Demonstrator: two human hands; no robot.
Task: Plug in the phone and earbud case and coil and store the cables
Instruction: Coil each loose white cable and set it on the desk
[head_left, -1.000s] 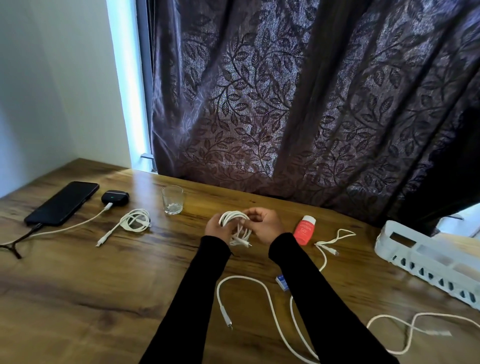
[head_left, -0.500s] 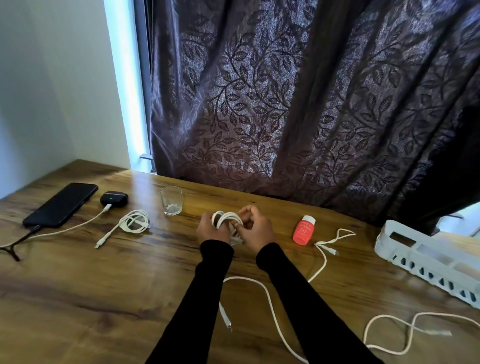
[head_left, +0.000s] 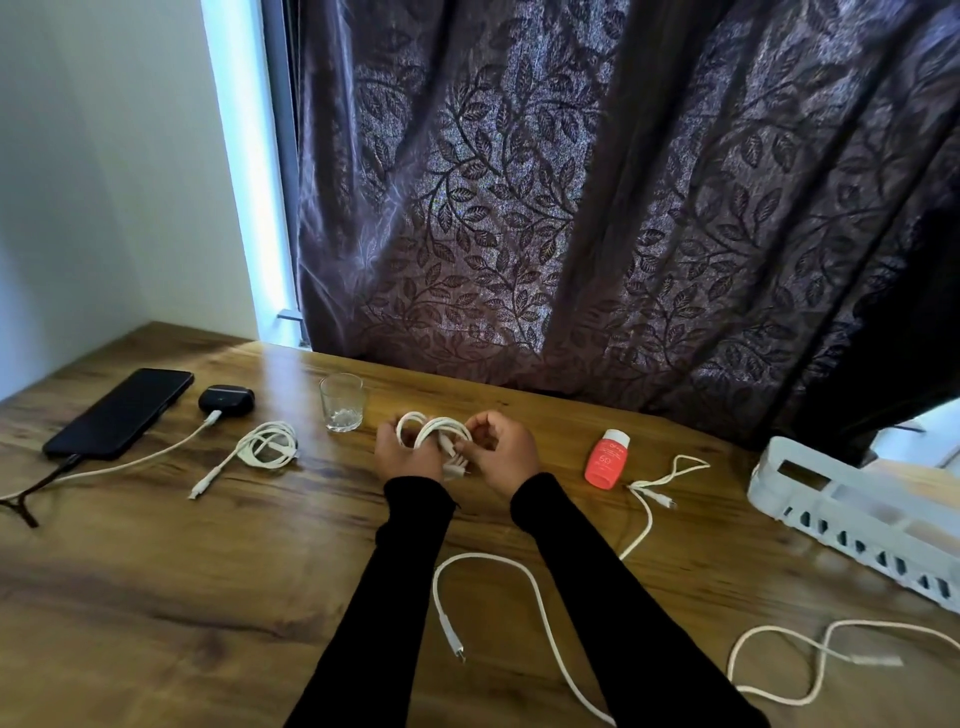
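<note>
Meanwhile: A White Cable Coil Is Held Between Both Hands

A coiled white cable (head_left: 434, 434) is held above the wooden desk (head_left: 208, 571), just in front of a clear drinking glass (head_left: 342, 402). Its loops are wrapped over the left hand (head_left: 408, 454), whose fingers are curled through the coil. The right hand (head_left: 501, 452) is closed beside it, fingers pinched on the cable's loose end near the bundle. Both arms are covered by black sleeves (head_left: 597, 597).

At the far left, a black phone (head_left: 122, 413) is laid flat with a dark cable entering its near end. Just beside it, a black earbud case (head_left: 226, 399) is seen with a white charging cable (head_left: 130, 465) plugged into it and trailing off the desk's left edge. Near the case, a second coiled white cable (head_left: 267, 444) is laid on the desk, one plug end stretched out.

Closer to the viewer, a loose white cable (head_left: 524, 608) is spread beneath the arms, and another loose cable (head_left: 810, 665) is curled at the right. A red bottle (head_left: 607, 460) is laid near a multi-headed white cable (head_left: 660, 483). A white plastic basket (head_left: 852, 509) is set at the right edge.
</note>
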